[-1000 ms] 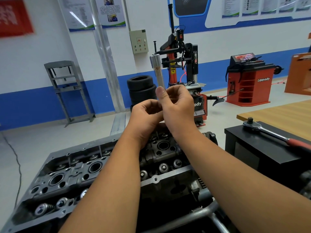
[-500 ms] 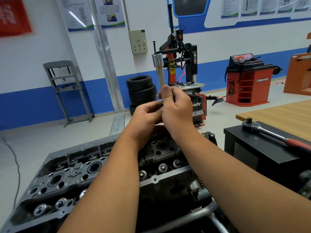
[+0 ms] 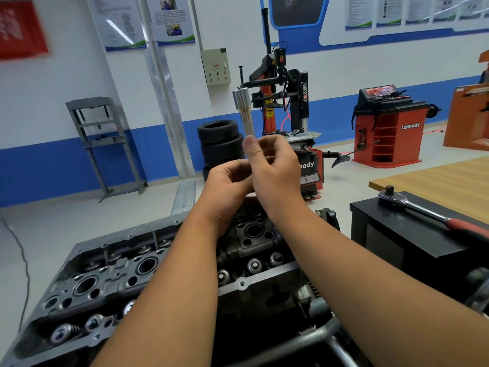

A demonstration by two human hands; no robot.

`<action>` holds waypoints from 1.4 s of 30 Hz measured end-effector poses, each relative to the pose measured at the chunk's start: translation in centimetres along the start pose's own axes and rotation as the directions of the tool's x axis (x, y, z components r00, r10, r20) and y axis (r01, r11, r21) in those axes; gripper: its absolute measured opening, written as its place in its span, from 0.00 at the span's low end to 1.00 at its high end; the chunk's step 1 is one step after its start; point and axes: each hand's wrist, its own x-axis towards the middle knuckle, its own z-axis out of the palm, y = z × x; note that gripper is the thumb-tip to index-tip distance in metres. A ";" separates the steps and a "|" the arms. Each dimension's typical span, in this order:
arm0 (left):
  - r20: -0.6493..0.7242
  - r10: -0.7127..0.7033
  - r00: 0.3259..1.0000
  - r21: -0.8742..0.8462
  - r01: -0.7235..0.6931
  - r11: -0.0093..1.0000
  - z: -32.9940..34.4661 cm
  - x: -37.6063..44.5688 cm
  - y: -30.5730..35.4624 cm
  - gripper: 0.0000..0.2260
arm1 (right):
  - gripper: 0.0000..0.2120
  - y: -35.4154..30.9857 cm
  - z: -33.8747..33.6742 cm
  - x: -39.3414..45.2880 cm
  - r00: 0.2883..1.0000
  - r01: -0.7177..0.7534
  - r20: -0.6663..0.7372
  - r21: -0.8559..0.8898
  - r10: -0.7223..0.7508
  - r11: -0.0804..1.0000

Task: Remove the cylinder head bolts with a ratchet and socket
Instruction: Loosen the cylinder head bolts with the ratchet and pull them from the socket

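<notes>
So both hands are busy up in front of the chest, over the far end of the cylinder head [image 3: 148, 271]. The right hand [image 3: 275, 168] is pinching the lower part of a long extension with a socket [image 3: 242, 102] on top, holding it upright so the socket end is sticking well above the grip. The left hand [image 3: 227, 181] is curled in right beside it, touching the right one; it looks like it's working on the bottom end of the same piece, but the fingers are hiding what exactly it's gripping, so I can't tell for sure.

The ratchet [image 3: 412, 207] is sitting off to the right of the grip, lying flat on the black table [image 3: 391, 234], red handle pointing away to the right, nobody touching it.

My read: this is the tool assembly bit, before any bolt gets touched. To do it right, I'd be making sure the socket is pushed fully home on the extension, then clicking the whole thing onto the ratchet's square drive. When dropping it into a bolt well below the grip, keeping it dead straight matters, since a tilted socket rounds the bolt head.
</notes>
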 end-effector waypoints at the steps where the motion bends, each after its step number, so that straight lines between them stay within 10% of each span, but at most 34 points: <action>1: -0.026 -0.001 1.000 0.005 0.001 1.000 -0.1 0.0 0.0 0.07 | 0.12 0.0 0.0 0.0 1.000 0.008 0.002 -0.013 -0.008 1.000; 42: -0.055 0.078 0.995 0.006 -0.077 0.997 0.4 -0.2 0.3 0.11 | 0.11 0.0 0.1 -0.1 0.999 0.034 0.015 0.032 -0.034 0.999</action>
